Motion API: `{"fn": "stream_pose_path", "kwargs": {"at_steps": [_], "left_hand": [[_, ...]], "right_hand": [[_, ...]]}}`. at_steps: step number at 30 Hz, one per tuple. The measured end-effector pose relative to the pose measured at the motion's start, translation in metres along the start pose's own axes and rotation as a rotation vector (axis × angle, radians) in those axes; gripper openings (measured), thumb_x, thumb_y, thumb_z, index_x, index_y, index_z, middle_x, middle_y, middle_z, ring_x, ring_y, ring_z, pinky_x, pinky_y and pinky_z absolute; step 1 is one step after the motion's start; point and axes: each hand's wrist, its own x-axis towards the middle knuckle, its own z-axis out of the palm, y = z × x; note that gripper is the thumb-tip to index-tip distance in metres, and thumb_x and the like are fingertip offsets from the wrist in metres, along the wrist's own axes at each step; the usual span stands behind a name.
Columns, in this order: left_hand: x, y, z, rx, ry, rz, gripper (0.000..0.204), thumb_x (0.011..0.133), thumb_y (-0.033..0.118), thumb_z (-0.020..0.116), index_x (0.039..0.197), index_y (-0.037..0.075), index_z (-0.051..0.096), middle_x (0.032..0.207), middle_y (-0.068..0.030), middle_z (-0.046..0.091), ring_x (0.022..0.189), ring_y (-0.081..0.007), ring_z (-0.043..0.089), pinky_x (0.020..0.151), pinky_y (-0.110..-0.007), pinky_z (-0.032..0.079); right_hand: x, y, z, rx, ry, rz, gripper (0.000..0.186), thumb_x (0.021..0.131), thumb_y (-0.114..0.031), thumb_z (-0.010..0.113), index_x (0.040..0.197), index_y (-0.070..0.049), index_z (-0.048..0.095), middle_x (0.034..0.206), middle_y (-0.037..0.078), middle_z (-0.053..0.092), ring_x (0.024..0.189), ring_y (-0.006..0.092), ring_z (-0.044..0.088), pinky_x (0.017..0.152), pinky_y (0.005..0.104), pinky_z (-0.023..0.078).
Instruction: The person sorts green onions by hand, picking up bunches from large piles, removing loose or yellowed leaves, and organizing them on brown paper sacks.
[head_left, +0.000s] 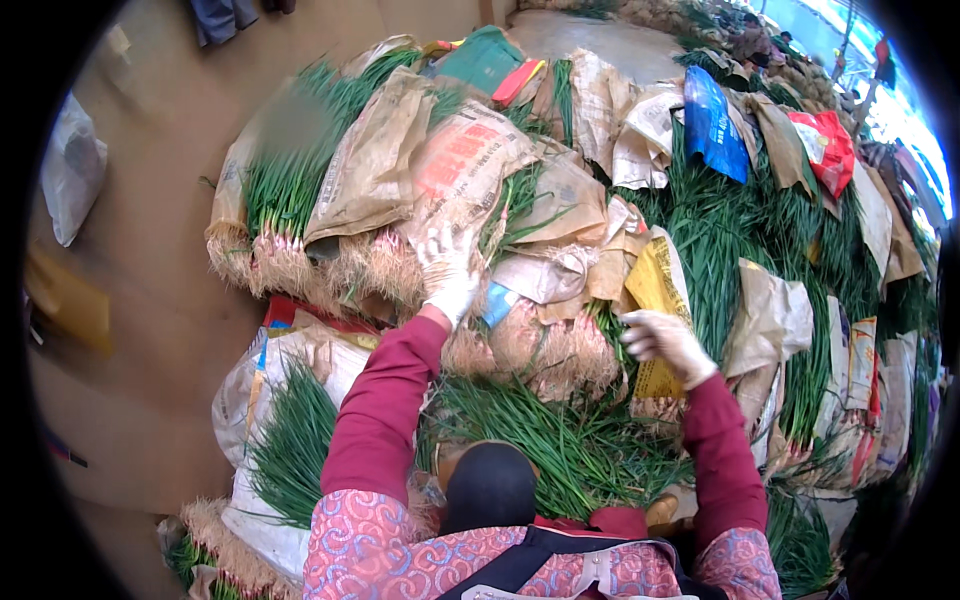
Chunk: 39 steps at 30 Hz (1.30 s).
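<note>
My left hand (450, 268), in a white glove, lies with fingers spread on a bundle of spring onions wrapped in brown paper sacking with red print (465, 155). Pale, hairy roots (375, 268) stick out along the bundle's near edge. To the right, my gloved right hand (665, 345) is raised with its fingers curled in, beside a yellow printed sack (657, 275). Whatever those fingers may hold is hidden. Between my hands sits another bundle with its roots (545, 345) facing me. Loose green onion leaves (560, 440) lie just in front of my body.
More wrapped spring onion bundles (740, 230) are stacked in rows at the right and back. A blue sack (713, 125) covers one of them. White sacking (265, 400) lies at my left, with onion leaves (292, 445) on it. Brown floor (150, 350) stretches along the left.
</note>
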Motion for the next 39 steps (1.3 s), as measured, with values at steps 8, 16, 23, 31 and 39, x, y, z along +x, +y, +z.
{"fn": "stream_pose_path", "kwargs": {"at_steps": [8, 16, 23, 31, 39], "left_hand": [[0.034, -0.053, 0.019, -0.07, -0.185, 0.037, 0.06, 0.076, 0.021, 0.062, 0.132, 0.018, 0.04, 0.133, -0.0163, 0.04, 0.118, -0.0307, 0.044, 0.098, -0.044, 0.034], [0.116, -0.13, -0.037, -1.036, 0.273, -0.157, 0.032, 0.09, 0.021, 0.054, 0.118, 0.005, 0.053, 0.105, -0.0115, 0.06, 0.087, -0.0224, 0.061, 0.08, -0.033, 0.052], [0.14, -0.135, -0.089, -1.536, 0.27, -0.452, 0.035, 0.091, 0.017, 0.047, 0.124, 0.004, 0.046, 0.12, -0.0111, 0.049, 0.076, -0.0277, 0.061, 0.055, -0.035, 0.057], [0.115, -0.116, -0.077, -1.288, 0.328, -0.41, 0.038, 0.089, 0.02, 0.049, 0.121, 0.0, 0.049, 0.118, -0.0122, 0.052, 0.109, -0.0207, 0.05, 0.094, -0.033, 0.04], [0.011, -0.117, 0.03, -0.583, 0.257, -0.341, 0.059, 0.07, 0.017, 0.072, 0.121, 0.005, 0.045, 0.117, -0.0176, 0.048, 0.107, -0.0301, 0.049, 0.092, -0.039, 0.039]], "right_hand": [[0.218, 0.082, 0.054, 0.204, 0.019, 0.219, 0.053, 0.088, -0.048, 0.047, 0.124, -0.01, 0.044, 0.102, 0.004, 0.06, 0.076, 0.0144, 0.058, 0.069, 0.032, 0.047], [0.306, 0.094, 0.079, 0.438, 0.104, 0.24, 0.063, 0.086, -0.052, 0.049, 0.135, -0.017, 0.033, 0.129, 0.01, 0.046, 0.106, 0.0217, 0.048, 0.086, 0.0383, 0.039], [0.333, 0.096, 0.08, 0.501, 0.101, 0.28, 0.058, 0.084, -0.057, 0.05, 0.13, -0.023, 0.041, 0.127, 0.005, 0.049, 0.102, 0.0199, 0.049, 0.082, 0.0349, 0.038], [0.362, 0.087, 0.064, 0.369, 0.156, 0.259, 0.027, 0.09, -0.038, 0.046, 0.084, -0.012, 0.051, 0.072, 0.003, 0.062, 0.05, 0.0121, 0.052, 0.043, 0.0265, 0.041], [0.318, 0.072, 0.08, 0.219, 0.199, 0.002, 0.036, 0.089, -0.034, 0.052, 0.064, -0.009, 0.051, 0.057, 0.004, 0.058, 0.043, 0.011, 0.048, 0.04, 0.0248, 0.037]]}}
